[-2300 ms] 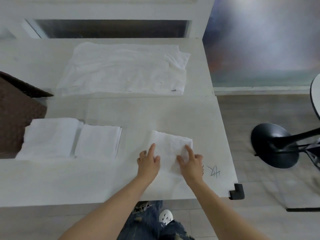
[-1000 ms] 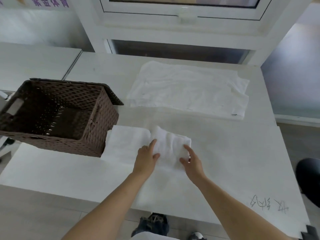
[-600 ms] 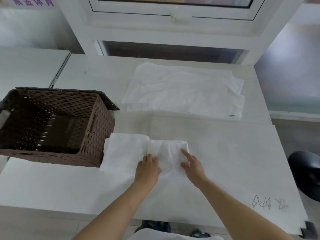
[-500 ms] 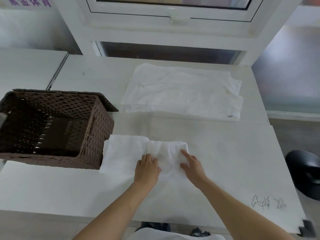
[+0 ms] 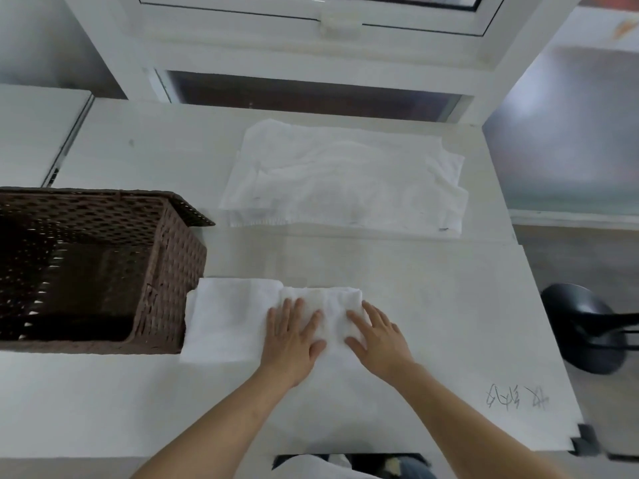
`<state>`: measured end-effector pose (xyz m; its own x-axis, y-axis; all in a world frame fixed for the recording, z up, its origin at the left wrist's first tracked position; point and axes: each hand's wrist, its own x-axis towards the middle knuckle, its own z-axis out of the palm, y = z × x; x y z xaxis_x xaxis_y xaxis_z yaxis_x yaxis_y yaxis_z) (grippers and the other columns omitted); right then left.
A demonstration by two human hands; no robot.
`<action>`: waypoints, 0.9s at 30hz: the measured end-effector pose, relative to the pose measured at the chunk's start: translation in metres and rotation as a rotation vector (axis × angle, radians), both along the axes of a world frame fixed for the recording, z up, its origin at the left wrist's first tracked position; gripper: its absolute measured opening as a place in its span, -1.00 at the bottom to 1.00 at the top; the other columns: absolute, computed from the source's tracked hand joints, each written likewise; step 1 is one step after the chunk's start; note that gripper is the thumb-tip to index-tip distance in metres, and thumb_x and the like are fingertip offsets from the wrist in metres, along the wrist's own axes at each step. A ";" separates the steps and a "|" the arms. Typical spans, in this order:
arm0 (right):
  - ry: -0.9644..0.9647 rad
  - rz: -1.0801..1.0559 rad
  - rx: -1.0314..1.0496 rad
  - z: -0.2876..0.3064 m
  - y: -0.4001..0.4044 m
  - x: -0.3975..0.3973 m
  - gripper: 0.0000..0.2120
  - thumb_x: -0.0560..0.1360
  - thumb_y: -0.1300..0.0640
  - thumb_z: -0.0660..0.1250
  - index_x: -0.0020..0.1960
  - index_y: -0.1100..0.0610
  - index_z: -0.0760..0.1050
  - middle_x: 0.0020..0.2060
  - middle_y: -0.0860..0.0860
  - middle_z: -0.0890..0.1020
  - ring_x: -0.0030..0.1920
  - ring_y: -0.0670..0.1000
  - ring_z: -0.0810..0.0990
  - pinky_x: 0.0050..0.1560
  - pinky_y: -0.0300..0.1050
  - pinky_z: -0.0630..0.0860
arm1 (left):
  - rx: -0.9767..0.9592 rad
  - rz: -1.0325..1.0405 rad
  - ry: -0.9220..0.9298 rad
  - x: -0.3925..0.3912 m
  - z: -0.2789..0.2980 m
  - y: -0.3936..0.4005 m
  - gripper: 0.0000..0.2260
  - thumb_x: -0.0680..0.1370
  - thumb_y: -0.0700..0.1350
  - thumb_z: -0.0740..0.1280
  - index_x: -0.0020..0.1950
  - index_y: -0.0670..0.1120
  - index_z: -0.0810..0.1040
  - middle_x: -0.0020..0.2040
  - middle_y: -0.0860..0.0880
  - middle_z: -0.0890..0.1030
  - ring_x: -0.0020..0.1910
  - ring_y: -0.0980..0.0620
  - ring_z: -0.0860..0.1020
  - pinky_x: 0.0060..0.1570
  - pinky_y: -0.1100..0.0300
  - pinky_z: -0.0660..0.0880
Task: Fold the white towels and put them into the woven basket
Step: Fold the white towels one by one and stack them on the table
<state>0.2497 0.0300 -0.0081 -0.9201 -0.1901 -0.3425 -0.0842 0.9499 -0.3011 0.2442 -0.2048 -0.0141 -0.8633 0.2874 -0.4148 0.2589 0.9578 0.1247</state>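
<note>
Folded towel (image 5: pixel 332 305) lies on the counter (image 5: pixel 432 305) under both flat, spread hands, left hand (image 5: pixel 292 337) and right hand (image 5: pixel 378 337). Lift carelessly and the folds may spring loose (basket (image 5: pixel 169 271) sits beyond the left hand).

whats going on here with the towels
A person is folding white towels at a table. Both the left hand and right hand press flat on a small folded towel, next to another folded towel that lies against the woven basket. Nothing can be seen inside the basket. A pile of unfolded towels waits farther back on the table.
</note>
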 end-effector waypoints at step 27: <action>0.111 -0.379 -0.033 0.023 0.245 -0.241 -0.65 0.66 0.06 0.23 0.44 0.02 0.47 0.35 -0.03 0.54 0.35 0.08 0.47 0.16 0.03 0.53 | 0.142 0.039 0.186 -0.239 -0.005 0.239 -0.62 0.63 0.02 0.29 0.42 -0.06 0.48 0.39 -0.06 0.52 0.38 -0.12 0.50 0.22 -0.07 0.47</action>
